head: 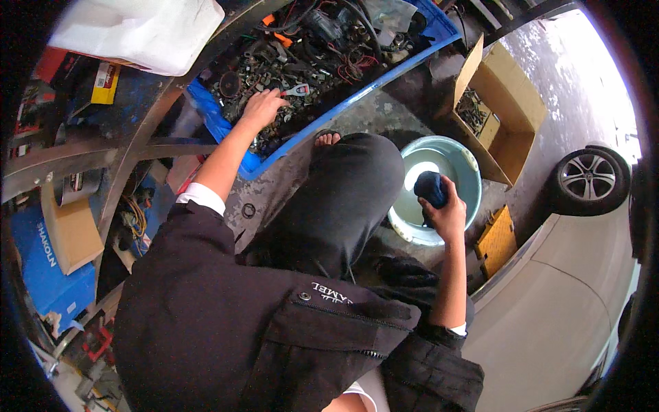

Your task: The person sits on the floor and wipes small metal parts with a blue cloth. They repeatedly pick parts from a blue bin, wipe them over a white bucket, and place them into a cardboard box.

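My left hand [263, 109] rests at the near left part of a blue plastic tray [329, 121] full of small metal parts, bolts and wires. Its fingers touch or lie beside a small red and grey tool or part [296, 91]; whether they grip it I cannot tell. Over a light blue plastic basin [478, 195] holding cloudy water, my right hand [447, 210] grips a bunched dark blue cloth [431, 189].
An open cardboard box [520, 118] with metal pieces stands beyond the basin. To the right are a yellow ramp-like block [497, 239], a car wheel [588, 177] and a pale car panel [556, 309]. Metal shelving [123, 154] with boxes lines the left. My knee is between tray and basin.
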Available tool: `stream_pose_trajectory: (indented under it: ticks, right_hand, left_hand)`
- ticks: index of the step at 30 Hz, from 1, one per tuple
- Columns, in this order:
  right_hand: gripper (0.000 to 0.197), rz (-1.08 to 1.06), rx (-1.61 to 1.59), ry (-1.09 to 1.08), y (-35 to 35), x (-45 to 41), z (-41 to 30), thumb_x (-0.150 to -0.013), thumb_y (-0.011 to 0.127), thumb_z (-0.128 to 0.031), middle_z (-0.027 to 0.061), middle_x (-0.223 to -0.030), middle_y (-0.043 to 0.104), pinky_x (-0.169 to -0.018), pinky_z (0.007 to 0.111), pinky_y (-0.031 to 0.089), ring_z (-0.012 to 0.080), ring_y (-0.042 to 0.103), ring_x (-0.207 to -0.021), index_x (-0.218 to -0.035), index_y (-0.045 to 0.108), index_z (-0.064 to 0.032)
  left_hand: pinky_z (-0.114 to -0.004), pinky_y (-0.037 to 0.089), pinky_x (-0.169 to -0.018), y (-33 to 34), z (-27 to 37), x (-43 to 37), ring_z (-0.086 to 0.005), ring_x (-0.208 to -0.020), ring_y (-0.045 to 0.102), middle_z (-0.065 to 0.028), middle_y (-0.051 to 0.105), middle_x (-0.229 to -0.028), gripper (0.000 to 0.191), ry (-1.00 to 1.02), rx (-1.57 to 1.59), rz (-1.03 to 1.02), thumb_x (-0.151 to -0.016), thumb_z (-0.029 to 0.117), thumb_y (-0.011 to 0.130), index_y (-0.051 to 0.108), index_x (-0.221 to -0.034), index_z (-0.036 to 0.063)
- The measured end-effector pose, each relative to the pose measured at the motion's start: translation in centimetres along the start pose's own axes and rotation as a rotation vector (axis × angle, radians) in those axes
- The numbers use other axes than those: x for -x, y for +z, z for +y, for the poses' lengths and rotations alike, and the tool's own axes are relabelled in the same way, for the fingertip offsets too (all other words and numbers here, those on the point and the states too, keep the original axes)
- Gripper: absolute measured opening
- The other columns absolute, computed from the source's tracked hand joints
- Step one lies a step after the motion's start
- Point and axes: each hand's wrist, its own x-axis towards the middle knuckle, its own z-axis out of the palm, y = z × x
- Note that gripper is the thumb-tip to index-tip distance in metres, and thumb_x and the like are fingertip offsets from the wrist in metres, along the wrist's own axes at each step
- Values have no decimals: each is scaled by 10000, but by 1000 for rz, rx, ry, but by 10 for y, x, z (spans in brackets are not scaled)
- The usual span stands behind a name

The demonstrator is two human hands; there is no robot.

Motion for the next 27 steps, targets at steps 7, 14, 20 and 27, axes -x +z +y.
stream_pose_trajectory:
  ticks: [7,14,20,27]
  right_hand:
    - [731,5,-23,-4,-3,0,0,-758,873,-371,187,-1135,740,-914,480,562,388,716,-1058,-1398,557,-212]
    - [753,11,-43,-1,-9,1,-3,-770,875,-380,185,-1181,733,-949,462,555,390,708,-1086,-1429,554,-206]
    - [716,172,-423,18,-42,1,-23,-812,866,-351,197,-1211,732,-960,392,552,304,730,-1094,-1436,585,-140]
    - [626,428,-996,-88,-93,11,-15,-878,812,-206,125,-1289,660,-1036,356,494,212,642,-1160,-1423,556,-34]
  left_hand:
    - [-409,521,-922,0,6,-1,-259,-1082,633,-37,646,-1103,312,71,-103,41,-770,152,797,754,-1077,187]
    - [-413,555,-875,-26,4,6,-256,-1008,699,-65,701,-1043,277,-2,0,-16,-825,218,825,728,-1063,116]
    - [-280,576,-838,-146,132,-8,-108,-891,709,-53,751,-992,287,-82,1089,195,-876,57,795,696,-1141,10]
    - [-287,562,-882,-257,339,-55,-140,-983,697,-81,740,-1059,315,548,1181,136,-849,62,813,743,-1153,18]
